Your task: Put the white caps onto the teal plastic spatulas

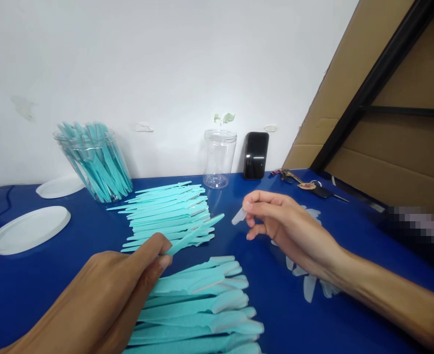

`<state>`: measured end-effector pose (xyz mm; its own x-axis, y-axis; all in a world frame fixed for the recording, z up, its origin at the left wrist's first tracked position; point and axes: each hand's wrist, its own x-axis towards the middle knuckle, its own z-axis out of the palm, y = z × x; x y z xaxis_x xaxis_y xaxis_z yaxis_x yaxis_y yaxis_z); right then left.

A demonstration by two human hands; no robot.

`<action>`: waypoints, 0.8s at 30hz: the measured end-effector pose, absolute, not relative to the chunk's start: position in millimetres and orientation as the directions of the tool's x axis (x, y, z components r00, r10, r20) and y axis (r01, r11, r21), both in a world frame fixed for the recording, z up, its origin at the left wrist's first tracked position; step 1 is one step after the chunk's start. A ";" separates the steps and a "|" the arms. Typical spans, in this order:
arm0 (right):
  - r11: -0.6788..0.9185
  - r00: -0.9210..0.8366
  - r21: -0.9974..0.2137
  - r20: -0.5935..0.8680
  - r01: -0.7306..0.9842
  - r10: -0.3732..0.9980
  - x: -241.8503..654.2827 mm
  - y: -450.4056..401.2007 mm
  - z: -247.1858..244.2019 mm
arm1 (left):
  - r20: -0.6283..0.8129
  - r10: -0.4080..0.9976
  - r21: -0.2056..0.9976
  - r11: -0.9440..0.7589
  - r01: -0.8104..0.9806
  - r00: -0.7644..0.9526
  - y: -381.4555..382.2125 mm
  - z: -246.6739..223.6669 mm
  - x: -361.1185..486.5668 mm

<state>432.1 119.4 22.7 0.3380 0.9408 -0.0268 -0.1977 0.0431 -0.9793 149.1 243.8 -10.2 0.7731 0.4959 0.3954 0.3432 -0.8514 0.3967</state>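
Note:
My left hand (128, 285) pinches a thin turquoise plastic stick (196, 233), its narrow end pointing up and right. Between thumb and fingers of my right hand (281, 221) is a small translucent cap (239, 216), a short gap away from the stick's tip. Below the stick lies a near pile of turquoise pieces (202, 314) with wider, paler right ends. Behind it, a second pile of turquoise pieces (168, 211) lies side by side. Several loose translucent caps (309, 287) are scattered under and around my right forearm.
A clear jar (106, 169) full of turquoise pieces stands at the back left, near two white lids (28, 229) (60, 187). Along the wall are an empty clear jar (219, 160) and a phone (256, 155). Keys (307, 185) lie before cardboard (393, 162) at right.

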 end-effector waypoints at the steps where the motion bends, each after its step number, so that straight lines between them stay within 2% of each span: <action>1: 0.051 0.347 -0.974 -0.029 -0.219 0.937 432.4 119.0 23.7 | 0.413 0.482 0.388 -0.861 0.330 0.773 242.8 -9.1 149.8; 5: 0.047 0.312 -0.960 -0.043 -0.275 0.949 433.7 118.2 25.8 | 0.440 0.442 0.356 -0.885 0.301 0.781 238.9 -6.5 152.7; 20: -0.029 0.175 -0.968 -0.074 -0.248 0.982 426.4 118.7 18.3 | 0.422 0.406 0.359 -0.896 0.262 0.811 234.4 -3.1 154.8; 24: -0.024 0.171 -0.972 -0.065 -0.235 0.983 424.5 118.2 18.9 | 0.423 0.440 0.346 -0.886 0.307 0.792 237.4 -12.9 143.1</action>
<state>424.5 118.2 18.9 0.1709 0.9831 -0.0652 -0.2351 -0.0236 -0.9717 143.1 237.4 -12.9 0.7921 0.4400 0.4230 0.3074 -0.8863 0.3464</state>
